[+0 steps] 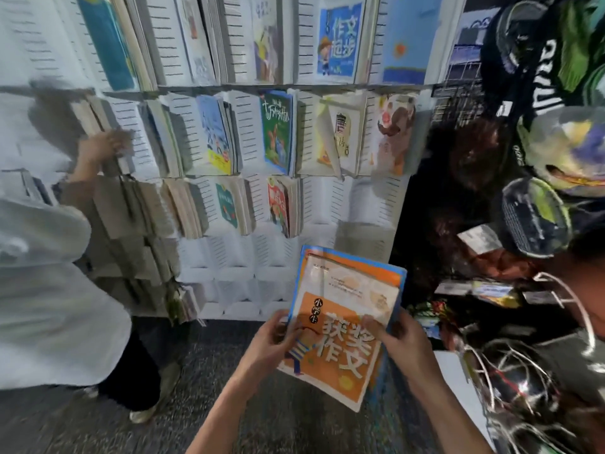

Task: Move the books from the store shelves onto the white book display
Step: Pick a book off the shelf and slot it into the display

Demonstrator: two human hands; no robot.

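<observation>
I hold a small stack of thin books (343, 309) low in front of the white book display (327, 221). The top book has an orange and white cover with large Chinese characters; a blue-edged book lies under it. My left hand (271, 339) grips the stack's left edge and my right hand (402, 342) grips its right edge. The display is a white slotted rack with rows of pockets. Its upper rows hold many books, such as a green one (276, 129) and a blue one (339, 40). Several lower pockets hold nothing.
Another person in a light top (42, 280) stands at the left, one hand (101, 149) on books at the rack's left side. Dark shelves with mixed goods (491, 290) and hanging items (550, 60) fill the right. Grey carpet (203, 371) lies underfoot.
</observation>
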